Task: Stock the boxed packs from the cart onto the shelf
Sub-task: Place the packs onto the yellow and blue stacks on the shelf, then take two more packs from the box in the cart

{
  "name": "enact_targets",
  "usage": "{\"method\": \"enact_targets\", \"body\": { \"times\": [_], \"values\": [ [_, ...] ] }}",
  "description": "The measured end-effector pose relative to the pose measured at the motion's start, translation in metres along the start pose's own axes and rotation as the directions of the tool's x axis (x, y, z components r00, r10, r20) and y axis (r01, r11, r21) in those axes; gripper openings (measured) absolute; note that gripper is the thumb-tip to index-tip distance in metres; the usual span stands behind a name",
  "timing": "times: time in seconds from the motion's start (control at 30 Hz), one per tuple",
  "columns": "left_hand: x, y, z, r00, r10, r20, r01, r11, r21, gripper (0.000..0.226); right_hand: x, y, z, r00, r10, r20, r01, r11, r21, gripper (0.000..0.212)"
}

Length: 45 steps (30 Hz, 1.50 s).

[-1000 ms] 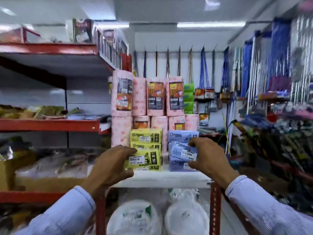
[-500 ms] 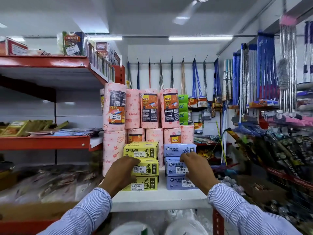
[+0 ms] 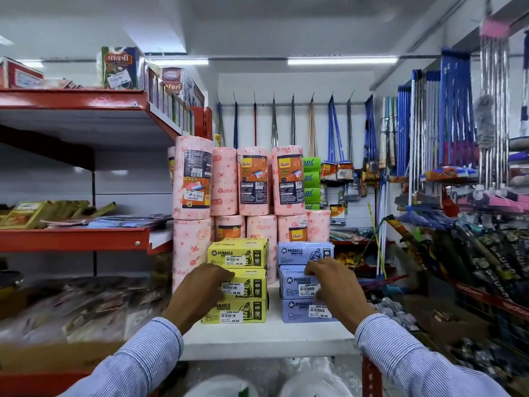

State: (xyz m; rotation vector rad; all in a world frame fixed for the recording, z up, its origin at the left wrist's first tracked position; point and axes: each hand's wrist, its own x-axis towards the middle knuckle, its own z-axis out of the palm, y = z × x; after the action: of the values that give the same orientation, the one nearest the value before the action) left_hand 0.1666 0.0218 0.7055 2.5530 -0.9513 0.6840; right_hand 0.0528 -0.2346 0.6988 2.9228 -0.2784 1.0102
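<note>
I stand in a narrow shop aisle under a white ceiling (image 3: pixel 257 21) lit by long tube lights (image 3: pixel 342 61). To my left run red metal racks (image 3: pixel 74 100), their upper level lined with cartons and the middle one strewn with flat packets. Straight ahead, a white back wall (image 3: pixel 286 84) carries a rail of hooks with brooms (image 3: pixel 333 130) hanging from it. Stacked pink kitchen towel rolls (image 3: pixel 254 179) stand in front of that wall. On my right, blue-handled mops (image 3: pixel 455 110) hang in dense rows above cluttered racks.
</note>
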Motion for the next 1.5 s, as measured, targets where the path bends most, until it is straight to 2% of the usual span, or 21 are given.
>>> {"method": "enact_targets", "body": {
  "times": [0.1,0.17,0.23,0.27,0.4,0.5,0.67,0.83,0.97,1.07,1.17,1.23,1.27,1.37,1.43,1.5],
  "values": [
    [-0.002,0.001,0.001,1.0,-0.015,-0.012,0.014,1.0,-0.01,0.05,-0.004,-0.001,0.002,0.999,-0.014,-0.038,0.014,1.0,0.0,0.05],
    [-0.009,0.004,0.004,0.998,0.035,-0.052,-0.035,0.999,0.014,0.048,-0.013,-0.004,0.006,0.998,-0.039,-0.048,0.038,0.999,-0.014,0.051],
    [-0.016,0.006,0.005,0.983,0.124,-0.137,-0.113,0.99,0.089,0.059,-0.02,-0.007,0.002,0.994,-0.065,-0.091,0.063,0.998,-0.029,0.058],
    [-0.03,0.008,0.02,0.979,0.169,-0.113,-0.152,0.978,0.14,0.066,-0.038,-0.009,0.015,0.996,-0.069,-0.052,0.067,0.997,-0.035,0.063],
    [-0.065,0.031,0.03,0.945,0.266,-0.188,-0.242,0.96,0.143,0.08,-0.076,-0.02,0.004,0.995,-0.055,-0.083,0.056,0.998,0.008,0.077],
    [-0.112,0.046,0.051,0.954,0.269,-0.133,-0.256,0.961,0.102,0.088,-0.129,-0.027,0.01,0.997,-0.065,-0.035,0.066,0.998,0.024,0.079],
    [-0.198,0.055,0.116,0.971,0.234,0.041,-0.234,0.972,-0.012,0.087,-0.235,-0.022,0.056,0.985,-0.081,0.152,0.066,0.992,0.103,0.073],
    [-0.28,0.055,0.185,0.944,0.195,0.267,-0.171,0.979,-0.109,0.092,-0.328,-0.012,0.116,0.925,0.007,0.379,-0.084,0.979,0.186,0.066],
    [-0.35,0.057,0.248,0.881,0.154,0.447,-0.082,0.981,-0.174,0.088,-0.401,-0.012,0.173,0.832,0.037,0.554,-0.164,0.97,0.181,0.061],
    [-0.402,0.06,0.302,0.799,0.143,0.584,-0.039,0.982,-0.186,0.084,-0.448,-0.012,0.216,0.729,0.044,0.683,-0.204,0.967,0.156,0.065],
    [-0.451,0.058,0.361,0.685,0.144,0.714,-0.004,0.981,-0.193,0.082,-0.488,-0.012,0.258,0.567,0.036,0.823,-0.243,0.962,0.126,0.063],
    [-0.473,0.058,0.396,0.612,0.134,0.779,0.039,0.979,-0.199,0.08,-0.511,-0.012,0.287,0.423,0.016,0.906,-0.26,0.96,0.105,0.055],
    [-0.481,0.059,0.411,0.565,0.124,0.816,0.068,0.978,-0.196,0.079,-0.521,-0.011,0.301,0.363,0.001,0.932,-0.261,0.96,0.101,0.052],
    [-0.495,0.055,0.457,0.415,0.106,0.904,0.081,0.985,-0.153,0.081,-0.545,-0.012,0.337,0.247,-0.03,0.968,-0.212,0.974,0.084,0.048],
    [-0.505,0.052,0.484,0.367,0.108,0.924,0.103,0.983,-0.155,0.084,-0.564,-0.014,0.359,0.201,-0.05,0.978,-0.185,0.979,0.088,0.047],
    [-0.508,0.053,0.496,0.359,0.14,0.923,0.136,0.97,-0.2,0.076,-0.576,-0.018,0.372,0.164,-0.057,0.985,-0.154,0.985,0.082,0.044]
  ]
}}
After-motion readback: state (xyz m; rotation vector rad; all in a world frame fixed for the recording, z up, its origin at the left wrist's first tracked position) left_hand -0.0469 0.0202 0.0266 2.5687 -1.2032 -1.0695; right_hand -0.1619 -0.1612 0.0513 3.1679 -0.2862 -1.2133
